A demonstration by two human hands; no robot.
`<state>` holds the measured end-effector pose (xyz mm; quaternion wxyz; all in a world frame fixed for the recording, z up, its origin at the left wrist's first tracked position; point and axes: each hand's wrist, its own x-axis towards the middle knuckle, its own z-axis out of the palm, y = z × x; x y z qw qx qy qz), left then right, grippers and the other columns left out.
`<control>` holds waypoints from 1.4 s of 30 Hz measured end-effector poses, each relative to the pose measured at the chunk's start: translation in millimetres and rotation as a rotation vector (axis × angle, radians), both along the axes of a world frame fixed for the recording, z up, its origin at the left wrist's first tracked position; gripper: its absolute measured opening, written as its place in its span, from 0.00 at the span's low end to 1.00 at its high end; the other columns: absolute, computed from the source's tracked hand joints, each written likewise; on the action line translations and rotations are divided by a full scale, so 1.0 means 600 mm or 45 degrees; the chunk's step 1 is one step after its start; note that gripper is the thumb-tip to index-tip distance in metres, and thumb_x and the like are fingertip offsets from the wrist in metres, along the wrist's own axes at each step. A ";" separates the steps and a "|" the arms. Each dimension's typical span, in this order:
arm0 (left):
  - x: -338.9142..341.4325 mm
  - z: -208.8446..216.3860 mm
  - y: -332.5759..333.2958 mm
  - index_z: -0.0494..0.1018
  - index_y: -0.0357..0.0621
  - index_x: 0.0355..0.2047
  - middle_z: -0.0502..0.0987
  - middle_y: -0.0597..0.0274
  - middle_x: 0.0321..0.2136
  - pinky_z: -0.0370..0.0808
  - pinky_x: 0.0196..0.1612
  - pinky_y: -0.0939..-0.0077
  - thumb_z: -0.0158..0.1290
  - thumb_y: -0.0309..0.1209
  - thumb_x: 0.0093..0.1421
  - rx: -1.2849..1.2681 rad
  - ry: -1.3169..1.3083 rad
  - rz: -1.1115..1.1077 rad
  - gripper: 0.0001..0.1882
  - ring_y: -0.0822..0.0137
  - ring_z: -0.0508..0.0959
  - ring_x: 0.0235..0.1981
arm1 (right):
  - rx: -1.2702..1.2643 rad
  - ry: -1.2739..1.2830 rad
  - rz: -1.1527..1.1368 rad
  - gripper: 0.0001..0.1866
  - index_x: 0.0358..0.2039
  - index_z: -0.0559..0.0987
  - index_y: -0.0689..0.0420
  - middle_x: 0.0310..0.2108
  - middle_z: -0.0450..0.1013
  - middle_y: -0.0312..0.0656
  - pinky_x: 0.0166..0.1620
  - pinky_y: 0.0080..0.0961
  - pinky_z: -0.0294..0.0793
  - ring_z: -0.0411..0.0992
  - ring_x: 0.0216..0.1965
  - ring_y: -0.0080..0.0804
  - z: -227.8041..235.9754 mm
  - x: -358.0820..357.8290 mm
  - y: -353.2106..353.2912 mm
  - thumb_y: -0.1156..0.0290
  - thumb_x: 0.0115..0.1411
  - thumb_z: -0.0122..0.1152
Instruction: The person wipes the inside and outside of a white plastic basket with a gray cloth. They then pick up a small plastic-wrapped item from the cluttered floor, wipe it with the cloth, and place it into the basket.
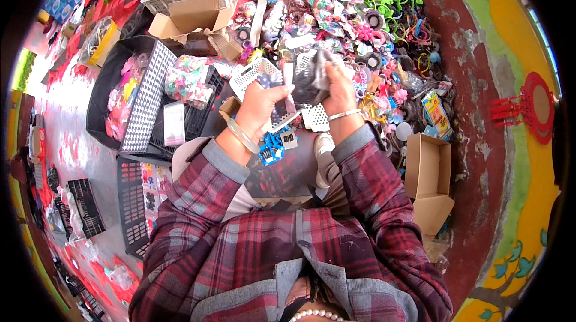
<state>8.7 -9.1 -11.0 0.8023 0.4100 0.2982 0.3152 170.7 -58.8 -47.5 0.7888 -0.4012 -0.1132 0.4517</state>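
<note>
My left hand [262, 106] is closed, its thumb pressed on a dark dotted piece [279, 111] with a pale pinkish strip along its edge. Close beside it, my right hand [340, 89] grips a dark, shiny bundle [313, 76] that looks wrapped in clear plastic; its contents are blurred. Under and around both hands are white perforated baskets, one white basket [243, 80] at the left and another white basket [315, 119] below the right hand. Small blue cards [272, 149] with dark pieces lie just below the left hand.
A large heap of hair accessories [372, 52] spreads ahead and to the right. An open cardboard box [198, 16] stands behind on the left, another cardboard box [427, 169] at right. A black bin [108, 124] with a houndstooth side holds pink packets. Black crates [133, 202] sit nearer left.
</note>
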 end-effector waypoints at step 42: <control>-0.024 -0.006 0.039 0.71 0.39 0.36 0.75 0.61 0.29 0.76 0.32 0.71 0.53 0.20 0.50 -0.251 -0.226 -0.079 0.11 0.67 0.77 0.29 | -0.099 -0.417 0.702 0.16 0.45 0.71 0.62 0.35 0.72 0.35 0.39 0.17 0.69 0.69 0.35 0.20 0.043 -0.035 -0.015 0.76 0.55 0.55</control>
